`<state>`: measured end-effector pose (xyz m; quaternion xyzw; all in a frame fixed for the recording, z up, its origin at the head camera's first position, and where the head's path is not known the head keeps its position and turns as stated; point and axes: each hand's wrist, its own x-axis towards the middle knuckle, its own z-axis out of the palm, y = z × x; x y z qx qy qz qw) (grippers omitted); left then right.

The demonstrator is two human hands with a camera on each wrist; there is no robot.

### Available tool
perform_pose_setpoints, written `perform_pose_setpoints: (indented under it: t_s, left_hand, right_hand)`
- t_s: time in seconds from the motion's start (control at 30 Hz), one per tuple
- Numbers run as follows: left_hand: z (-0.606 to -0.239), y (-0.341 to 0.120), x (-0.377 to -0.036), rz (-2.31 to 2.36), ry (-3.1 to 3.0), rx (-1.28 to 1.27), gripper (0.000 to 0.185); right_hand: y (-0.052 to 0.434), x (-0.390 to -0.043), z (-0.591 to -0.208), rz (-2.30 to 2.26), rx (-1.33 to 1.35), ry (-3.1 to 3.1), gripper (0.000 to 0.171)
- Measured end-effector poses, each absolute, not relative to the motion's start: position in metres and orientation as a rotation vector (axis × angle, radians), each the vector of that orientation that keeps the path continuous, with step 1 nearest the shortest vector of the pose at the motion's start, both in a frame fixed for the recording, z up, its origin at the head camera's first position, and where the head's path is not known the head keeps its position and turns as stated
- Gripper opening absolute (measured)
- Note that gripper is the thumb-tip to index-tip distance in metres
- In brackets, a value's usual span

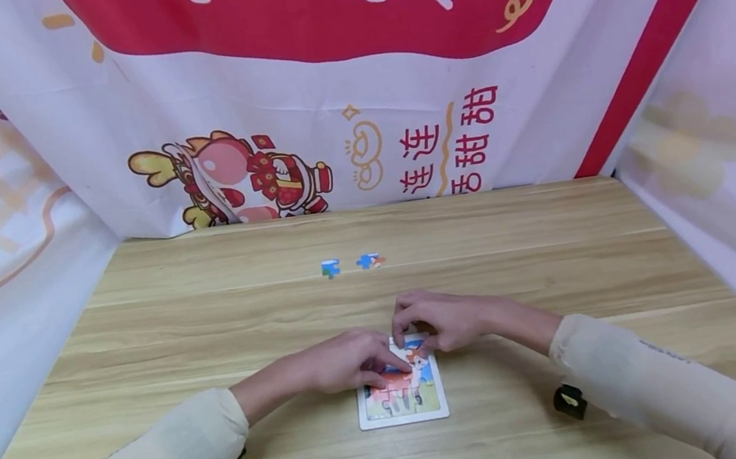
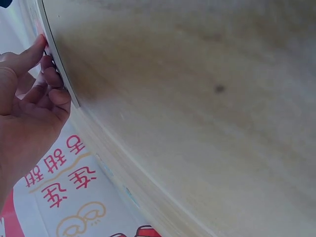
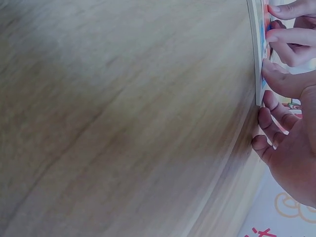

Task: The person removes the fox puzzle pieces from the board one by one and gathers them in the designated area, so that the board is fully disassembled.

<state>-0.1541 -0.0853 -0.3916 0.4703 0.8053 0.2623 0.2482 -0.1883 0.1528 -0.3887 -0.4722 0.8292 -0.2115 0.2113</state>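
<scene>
Both the left hand (image 1: 350, 360) and right hand (image 1: 437, 320), fingers curled, press a piece into the top of the puzzle tray (image 1: 404, 415) on the tabletop (image 1: 213, 317), apparently mid-assembly, with two loose pieces (image 1: 330, 268) beyond likely needing fetching next.

A puzzle board (image 1: 403, 413) lies flat on the worktop (image 1: 552, 268), near its front edge and about midway between the left and right edges. The left hand (image 1: 346, 361) rests on the board's rear left part; the right hand (image 1: 444, 321) rests on its rear right corner. Two loose puzzle pieces (image 1: 330, 268) (image 1: 369, 261) lie side by side behind the board, toward the rear edge, well apart from both hands.
</scene>
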Motion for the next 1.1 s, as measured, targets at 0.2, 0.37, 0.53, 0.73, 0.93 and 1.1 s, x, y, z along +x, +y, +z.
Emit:
perform_pose_setpoints:
  t_s: [0.2, 0.37, 0.53, 0.73, 0.93, 1.1]
  left_hand:
    - [-0.391, -0.086, -0.155, 0.703, 2.174, 1.304, 0.036]
    - [-0.389, -0.086, -0.155, 0.688, 2.164, 1.295, 0.036]
    - [-0.388, -0.086, -0.154, 0.687, 2.163, 1.281, 0.037]
    - [-0.389, -0.086, -0.154, 0.7, 2.159, 1.276, 0.038]
    - [-0.39, -0.086, -0.154, 0.713, 2.164, 1.268, 0.037]
    - [-0.39, -0.085, -0.154, 0.725, 2.169, 1.239, 0.037]
  right_hand:
    - [0.15, -0.188, -0.386, -0.577, -1.278, 2.292, 0.029]
    - [0.15, -0.191, -0.383, -0.656, -1.243, 2.246, 0.028]
    - [0.151, -0.193, -0.382, -0.729, -1.237, 2.186, 0.024]
    - [0.155, -0.193, -0.379, -0.769, -1.166, 2.16, 0.022]
    - [0.162, -0.196, -0.379, -0.861, -1.158, 2.113, 0.019]
    - [0.169, -0.199, -0.376, -0.909, -1.172, 2.115, 0.018]
